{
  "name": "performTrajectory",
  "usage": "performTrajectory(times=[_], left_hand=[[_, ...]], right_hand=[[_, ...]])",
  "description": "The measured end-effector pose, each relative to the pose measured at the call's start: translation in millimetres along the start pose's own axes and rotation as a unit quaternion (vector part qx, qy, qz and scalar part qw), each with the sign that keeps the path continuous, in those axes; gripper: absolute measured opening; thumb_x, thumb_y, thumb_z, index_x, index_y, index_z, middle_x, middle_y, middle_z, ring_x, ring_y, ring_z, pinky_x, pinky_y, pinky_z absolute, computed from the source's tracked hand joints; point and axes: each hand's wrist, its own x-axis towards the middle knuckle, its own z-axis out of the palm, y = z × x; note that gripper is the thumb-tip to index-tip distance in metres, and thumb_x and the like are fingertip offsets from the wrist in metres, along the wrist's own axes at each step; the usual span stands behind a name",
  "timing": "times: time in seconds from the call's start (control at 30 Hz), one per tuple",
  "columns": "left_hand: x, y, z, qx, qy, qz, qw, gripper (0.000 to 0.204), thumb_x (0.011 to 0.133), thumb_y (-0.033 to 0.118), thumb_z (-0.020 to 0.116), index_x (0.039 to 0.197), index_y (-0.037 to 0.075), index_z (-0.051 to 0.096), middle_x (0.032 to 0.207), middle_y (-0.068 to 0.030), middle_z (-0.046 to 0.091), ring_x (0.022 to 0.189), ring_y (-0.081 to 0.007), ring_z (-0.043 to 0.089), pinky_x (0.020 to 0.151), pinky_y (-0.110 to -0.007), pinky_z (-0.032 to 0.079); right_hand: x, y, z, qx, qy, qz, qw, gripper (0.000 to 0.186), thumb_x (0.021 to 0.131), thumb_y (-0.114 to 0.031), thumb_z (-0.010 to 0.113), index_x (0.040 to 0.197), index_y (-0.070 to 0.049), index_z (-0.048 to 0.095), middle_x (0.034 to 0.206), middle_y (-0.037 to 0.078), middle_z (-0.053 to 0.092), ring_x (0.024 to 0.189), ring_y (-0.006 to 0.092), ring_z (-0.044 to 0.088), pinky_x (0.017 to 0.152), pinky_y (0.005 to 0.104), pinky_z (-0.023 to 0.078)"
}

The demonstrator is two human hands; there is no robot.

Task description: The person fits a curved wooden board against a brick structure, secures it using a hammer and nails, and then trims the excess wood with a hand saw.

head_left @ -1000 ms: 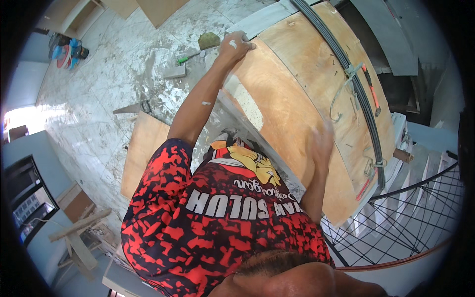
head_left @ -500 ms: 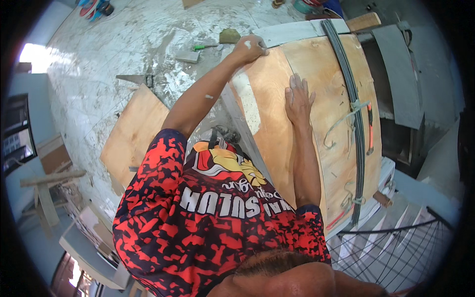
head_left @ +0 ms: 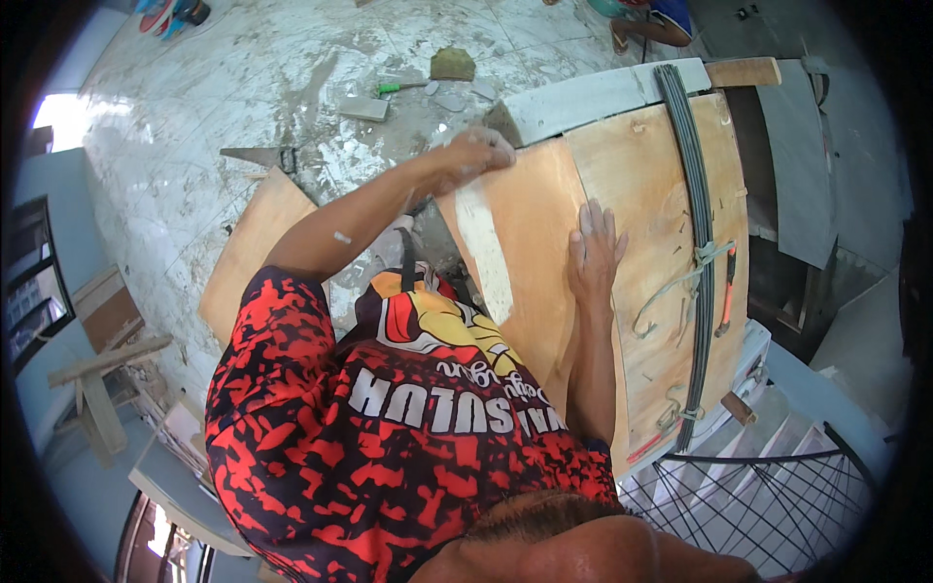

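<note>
A plywood sheet with a long white patch along its left side lies in front of me. My left hand is curled over its far left corner. My right hand rests flat on the sheet near its right edge, fingers stretched out and nothing in them. Right beside it lies a second plywood piece. Across that piece runs a bundle of thin grey rods, tied with pale string. An orange-handled tool lies just right of the bundle.
A handsaw and a loose plywood piece lie on the stained floor at left. A green-handled tool and a grey block are farther off. Black railings border stairs at lower right. Another person's leg shows at the top.
The nearer plywood sheet now covers the rail that showed along its left edge. My left hand has come nearer with its corner; my right hand stays flat on it. The view has tilted.
</note>
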Motion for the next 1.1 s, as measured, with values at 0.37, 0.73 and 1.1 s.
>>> performTrajectory(times=[0.37, 0.73, 1.1], left_hand=[[8.3, 1.1, -12.1, -0.224, -0.112, -0.178, 0.952, 0.016, 0.086, 0.007, 0.061, 0.1, -0.001, 0.064, 0.091, -0.0079, 0.066, 0.079, -0.0153, 0.064, 0.07, -0.03, 0.055], [0.5, -13.8, -20.7, -0.163, -0.152, -0.128, 0.966, 0.024, 0.091, 0.016, 0.058, 0.108, 0.0, 0.061, 0.096, -0.0035, 0.064, 0.089, -0.0108, 0.06, 0.079, -0.026, 0.048], [-1.7, 6.4, -13.0, 0.131, -0.113, -0.065, 0.983, 0.033, 0.095, 0.03, 0.052, 0.098, -0.002, 0.062, 0.074, -0.0018, 0.056, 0.068, -0.0079, 0.048, 0.062, -0.028, 0.041]], right_hand=[[-2.2, -8.2, -2.1, 0.036, -0.014, 0.05, 0.998, 0.039, 0.097, -0.022, 0.044, 0.131, -0.005, 0.053, 0.143, 0.016, 0.044, 0.137, 0.0409, 0.031, 0.11, 0.0624, 0.007], [-0.2, -15.3, 3.4, 0.076, 0.015, 0.099, 0.992, 0.036, 0.095, -0.018, 0.047, 0.126, -0.004, 0.058, 0.14, 0.017, 0.048, 0.137, 0.0409, 0.031, 0.111, 0.0604, 0.004], [-1.9, -12.2, 7.7, 0.061, 0.015, 0.106, 0.992, 0.034, 0.093, -0.017, 0.05, 0.122, -0.004, 0.06, 0.137, 0.016, 0.05, 0.134, 0.0406, 0.034, 0.111, 0.0597, 0.005]])
